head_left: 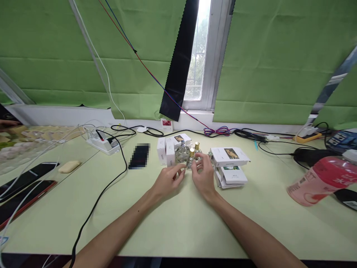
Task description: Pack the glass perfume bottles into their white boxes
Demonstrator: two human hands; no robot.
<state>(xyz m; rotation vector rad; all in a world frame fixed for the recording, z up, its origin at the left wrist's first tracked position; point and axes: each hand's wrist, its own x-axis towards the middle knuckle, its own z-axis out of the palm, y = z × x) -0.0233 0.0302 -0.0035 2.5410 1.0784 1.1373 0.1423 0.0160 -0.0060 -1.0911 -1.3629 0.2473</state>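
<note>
A cluster of small clear glass perfume bottles stands on the table in front of both hands. The nearest perfume bottle [190,159] is upright, with a gold cap, and my right hand [204,175] has its curled fingers at the bottle's right side, seemingly gripping it. My left hand [169,181] lies low to its left, fingers bent but apart, the forefinger reaching toward the base. Behind are a rounder bottle [182,153] with a silvery cap and another gold-capped bottle [197,147]. Part of one more bottle shows beyond my right hand.
White boxes [170,152] stand left of the bottles; more white boxes [230,157] are stacked to the right. A black cable [98,199] crosses the table from a power strip [102,144]. Phones [26,178] lie far left, a pink drink bottle [320,180] far right.
</note>
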